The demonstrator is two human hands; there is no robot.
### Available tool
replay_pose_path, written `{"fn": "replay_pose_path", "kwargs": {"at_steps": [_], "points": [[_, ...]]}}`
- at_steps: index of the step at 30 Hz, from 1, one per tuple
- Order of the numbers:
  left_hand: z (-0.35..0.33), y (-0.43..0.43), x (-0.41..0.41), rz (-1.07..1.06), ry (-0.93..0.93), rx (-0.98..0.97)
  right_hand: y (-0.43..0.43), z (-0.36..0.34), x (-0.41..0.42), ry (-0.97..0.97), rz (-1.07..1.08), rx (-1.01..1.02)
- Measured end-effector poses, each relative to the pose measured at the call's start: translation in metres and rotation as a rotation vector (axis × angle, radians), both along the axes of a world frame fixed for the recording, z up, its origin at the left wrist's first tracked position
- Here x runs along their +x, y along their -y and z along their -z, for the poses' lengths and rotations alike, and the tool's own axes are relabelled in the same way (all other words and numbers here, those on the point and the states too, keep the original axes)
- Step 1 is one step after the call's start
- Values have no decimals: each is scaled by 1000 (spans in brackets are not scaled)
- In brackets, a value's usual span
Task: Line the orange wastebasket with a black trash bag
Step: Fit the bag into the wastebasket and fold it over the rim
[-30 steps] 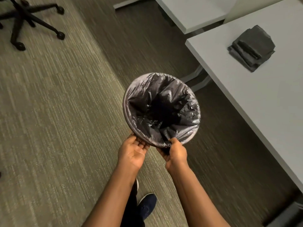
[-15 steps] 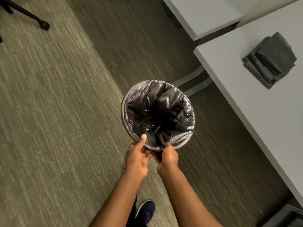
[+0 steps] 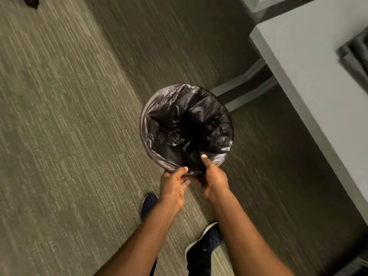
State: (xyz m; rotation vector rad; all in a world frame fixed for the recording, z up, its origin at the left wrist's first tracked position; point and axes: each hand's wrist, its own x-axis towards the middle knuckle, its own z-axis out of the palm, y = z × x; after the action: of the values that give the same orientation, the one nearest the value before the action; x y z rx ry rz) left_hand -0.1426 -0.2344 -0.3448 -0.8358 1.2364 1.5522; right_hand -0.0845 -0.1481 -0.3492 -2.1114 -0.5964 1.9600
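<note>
A black trash bag point(image 3: 169, 120) lies inside the round wastebasket on the carpet and folds over its rim all around, so no orange shows. My left hand point(image 3: 173, 186) pinches the bag at the near edge of the rim. My right hand point(image 3: 214, 178) grips a bunch of the bag's slack just beside it, thumb pointing up over the rim. The two hands are nearly touching.
A white table point(image 3: 310, 80) runs along the right, with a stack of folded dark bags point(image 3: 356, 56) at its edge. Table legs point(image 3: 245, 86) stand just behind the basket. My two dark shoes point(image 3: 148, 204) are on the carpet below. A chair caster point(image 3: 30, 1) shows top left.
The view has swung down and left. My hands have come closer together at the near rim, and my right hand has gathered slack of the bag.
</note>
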Motion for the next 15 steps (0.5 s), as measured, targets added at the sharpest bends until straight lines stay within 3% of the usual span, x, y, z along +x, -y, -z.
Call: {"fn": "replay_pose_path", "kwargs": {"at_steps": [4,9,15], "points": [[46,-23,19,41,26,37,-23,37,26,44,2,-39],[112,-59,49,105,21,30,-51,83,65,96,-145,-202],[174,-110,93,102,93,69,-83,141,107,147,-100,-177]]}}
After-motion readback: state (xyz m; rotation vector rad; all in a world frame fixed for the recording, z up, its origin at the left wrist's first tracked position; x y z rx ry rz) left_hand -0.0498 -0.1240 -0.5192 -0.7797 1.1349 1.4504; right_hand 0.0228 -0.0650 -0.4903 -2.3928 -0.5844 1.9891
